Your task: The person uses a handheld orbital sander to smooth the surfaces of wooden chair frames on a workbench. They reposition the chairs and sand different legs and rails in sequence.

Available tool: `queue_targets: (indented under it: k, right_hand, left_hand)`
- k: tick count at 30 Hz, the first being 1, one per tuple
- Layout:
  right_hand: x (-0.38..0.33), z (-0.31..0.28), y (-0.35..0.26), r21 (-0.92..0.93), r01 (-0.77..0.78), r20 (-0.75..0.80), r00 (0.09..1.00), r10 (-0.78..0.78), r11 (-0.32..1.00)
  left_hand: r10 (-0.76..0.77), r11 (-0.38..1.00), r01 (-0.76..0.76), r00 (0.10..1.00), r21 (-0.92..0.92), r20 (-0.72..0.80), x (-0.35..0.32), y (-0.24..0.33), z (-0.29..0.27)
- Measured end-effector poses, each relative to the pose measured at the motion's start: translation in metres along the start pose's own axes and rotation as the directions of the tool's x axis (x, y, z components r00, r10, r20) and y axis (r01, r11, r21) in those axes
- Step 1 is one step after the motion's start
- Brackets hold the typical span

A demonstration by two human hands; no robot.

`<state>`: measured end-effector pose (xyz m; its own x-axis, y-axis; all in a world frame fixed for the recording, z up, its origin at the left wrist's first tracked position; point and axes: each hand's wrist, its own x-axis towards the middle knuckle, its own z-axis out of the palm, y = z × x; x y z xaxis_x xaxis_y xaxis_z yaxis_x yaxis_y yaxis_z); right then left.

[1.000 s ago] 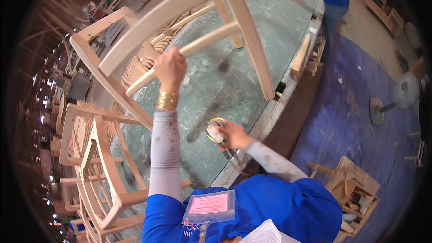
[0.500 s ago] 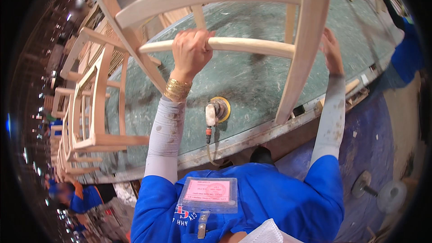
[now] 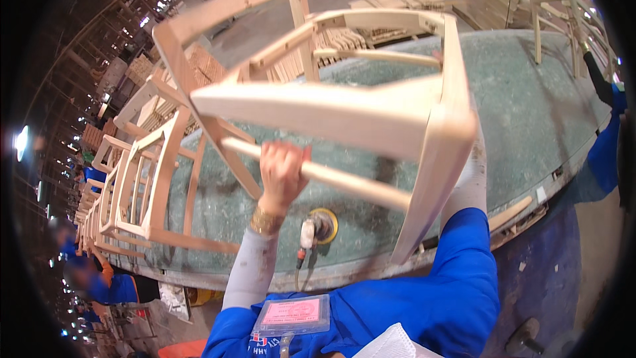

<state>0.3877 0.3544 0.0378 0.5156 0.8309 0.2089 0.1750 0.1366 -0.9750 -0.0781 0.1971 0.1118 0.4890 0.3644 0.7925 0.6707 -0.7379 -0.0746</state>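
Observation:
A pale bare-wood chair frame [image 3: 311, 109], without a seat, is held tilted over the green tabletop [image 3: 358, 225]. My left hand [image 3: 283, 171] is wrapped round its round rung [image 3: 361, 187], with a gold bracelet at the wrist. My right forearm [image 3: 472, 176] reaches up behind the chair's near right upright, which hides that hand, so its grip cannot be made out. Below the rung, a round sander [image 3: 320, 227] with a yellow-edged pad lies on the table, its hose running toward me.
A row of similar chair frames [image 3: 149, 192] stands along the left. Another chair [image 3: 556, 16] is at the far right, beside a co-worker's dark sleeve [image 3: 598, 79]. Stacked wooden parts [image 3: 397, 0] lie beyond the table. More people [image 3: 112, 285] are at lower left.
The chair has turned and tipped, bringing its seat frame into view. My left hand has moved lower, still on the rung. My right hand has gone from sight behind the wood.

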Motion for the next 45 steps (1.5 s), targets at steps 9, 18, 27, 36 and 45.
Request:
queue_targets:
  k: [9, 18, 27, 36, 45]
  right_hand:
    - [-0.026, -0.009, -0.002, 0.22, 0.269, -0.251, 0.944, -0.213, 0.938]
    - [-0.068, -0.165, 0.025, -0.27, 0.327, -0.493, 0.761, -0.421, 0.906]
    - [-0.136, -0.192, 0.021, -0.177, 0.122, -0.445, 0.875, -0.19, 0.977]
    - [-0.218, -0.168, 0.104, -0.167, -0.092, -0.356, 0.934, 0.027, 0.982]
    - [-0.35, -0.026, 0.072, -0.164, -0.277, 0.073, 0.954, 0.292, 0.947]
  left_hand:
    - [0.017, 0.994, -0.008, 0.996, -0.105, 0.083, -0.033, 0.001, 0.007]
    - [0.074, 0.979, -0.039, 0.983, -0.202, 0.168, -0.008, -0.029, 0.139]
    - [-0.3, 0.93, 0.355, 0.882, -0.093, 0.363, 0.043, -0.029, 0.175]
    - [-0.43, 0.545, 0.729, 0.668, -0.415, 0.608, -0.045, -0.033, 0.113]
    - [-0.497, 0.474, 0.808, 0.574, -0.35, 0.651, -0.134, -0.035, 0.054]
